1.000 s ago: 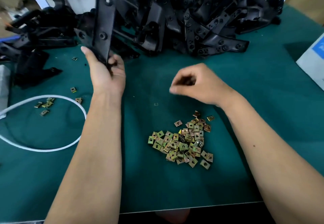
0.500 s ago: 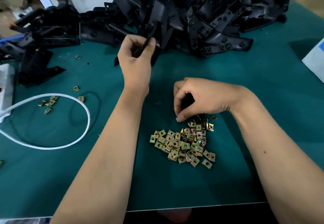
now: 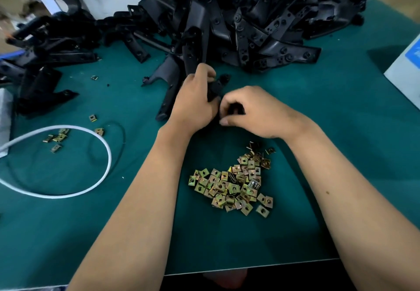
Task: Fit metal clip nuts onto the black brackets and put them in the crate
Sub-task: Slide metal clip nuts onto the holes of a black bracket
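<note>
**Black bracket meets clip nut at centre frame**

Black plastic fills the left hand (image 3: 195,106): its fingers curl round a bracket (image 3: 217,87) whose long axis runs from the grip up toward the top of the frame, its free end poking out just right of the knuckles. The right hand (image 3: 254,113) sits touching the left, directly to its right, fingers curled in a pinch at the bracket's lower end; presumably it holds a clip nut, but the nut itself is hidden. So the fit comes from the right side, and the right hand is nearer the nut pile (image 3: 234,181) below it. Half a second earlier the hands were apart: the left up by the bracket heap (image 3: 261,26), the right down picking at the pile. No crate is in view.
</note>
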The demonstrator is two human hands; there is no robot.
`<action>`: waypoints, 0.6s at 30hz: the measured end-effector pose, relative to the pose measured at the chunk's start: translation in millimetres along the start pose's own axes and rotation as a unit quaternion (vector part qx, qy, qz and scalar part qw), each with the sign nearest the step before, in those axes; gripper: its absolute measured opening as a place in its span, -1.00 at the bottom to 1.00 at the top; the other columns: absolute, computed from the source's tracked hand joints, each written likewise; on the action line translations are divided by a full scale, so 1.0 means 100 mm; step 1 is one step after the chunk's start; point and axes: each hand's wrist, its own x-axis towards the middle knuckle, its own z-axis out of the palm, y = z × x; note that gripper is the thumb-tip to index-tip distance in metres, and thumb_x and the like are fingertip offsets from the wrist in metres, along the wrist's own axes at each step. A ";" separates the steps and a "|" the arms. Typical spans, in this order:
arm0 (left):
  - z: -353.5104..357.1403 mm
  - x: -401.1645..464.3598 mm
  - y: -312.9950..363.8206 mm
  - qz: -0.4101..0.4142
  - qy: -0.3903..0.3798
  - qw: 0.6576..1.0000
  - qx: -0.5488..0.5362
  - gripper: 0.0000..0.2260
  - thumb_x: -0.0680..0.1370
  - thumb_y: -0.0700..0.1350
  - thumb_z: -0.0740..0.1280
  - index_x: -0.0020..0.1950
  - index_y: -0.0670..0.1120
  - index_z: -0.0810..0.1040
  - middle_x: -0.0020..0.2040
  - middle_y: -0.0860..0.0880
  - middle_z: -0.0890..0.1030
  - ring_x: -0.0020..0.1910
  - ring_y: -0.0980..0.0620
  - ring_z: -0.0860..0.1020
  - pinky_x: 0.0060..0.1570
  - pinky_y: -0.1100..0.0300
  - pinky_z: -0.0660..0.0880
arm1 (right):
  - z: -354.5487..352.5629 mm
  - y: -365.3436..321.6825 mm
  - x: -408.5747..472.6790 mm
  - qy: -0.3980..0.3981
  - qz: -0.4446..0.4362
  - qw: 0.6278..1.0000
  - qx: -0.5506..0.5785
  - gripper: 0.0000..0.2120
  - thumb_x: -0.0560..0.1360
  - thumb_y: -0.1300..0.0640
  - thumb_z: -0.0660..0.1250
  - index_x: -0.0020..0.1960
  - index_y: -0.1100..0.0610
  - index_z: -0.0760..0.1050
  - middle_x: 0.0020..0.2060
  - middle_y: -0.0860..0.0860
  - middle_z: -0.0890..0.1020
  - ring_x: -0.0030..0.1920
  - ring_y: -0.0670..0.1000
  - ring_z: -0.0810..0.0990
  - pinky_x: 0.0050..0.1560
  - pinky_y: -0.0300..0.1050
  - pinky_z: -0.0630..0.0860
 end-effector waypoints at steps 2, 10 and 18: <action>-0.02 0.01 0.02 -0.003 -0.014 1.000 -0.021 -0.52 0.48 -0.19 0.46 0.36 -0.14 0.40 0.22 -0.12 0.56 0.29 -0.08 0.48 0.22 0.09 0.40 | 0.03 0.04 0.02 0.059 0.036 0.991 0.113 -0.91 0.55 0.20 0.47 -0.08 0.06 0.59 -0.22 -0.04 0.69 -0.25 -0.10 0.63 -0.15 -0.21 0.51; -0.20 0.02 -0.06 -0.018 -0.117 0.989 -0.092 -0.24 0.44 -0.31 0.48 0.59 -0.04 0.31 0.43 -0.03 0.51 0.45 0.08 0.43 0.50 0.08 0.31 | 0.06 0.15 0.01 0.166 0.104 0.893 0.405 -0.77 0.58 0.37 0.38 0.16 0.15 0.68 -0.22 0.07 0.72 -0.23 -0.03 0.63 -0.20 -0.23 0.57; -0.15 0.01 -0.06 -0.017 0.010 0.996 -0.090 -0.14 0.33 -0.07 0.67 0.57 0.03 0.38 0.36 0.03 0.56 0.38 0.17 0.46 0.34 0.35 0.27 | 0.06 0.15 0.01 0.205 0.118 0.862 0.448 -0.77 0.55 0.41 0.40 0.12 0.18 0.67 -0.15 0.16 0.75 -0.21 0.03 0.70 -0.21 -0.21 0.59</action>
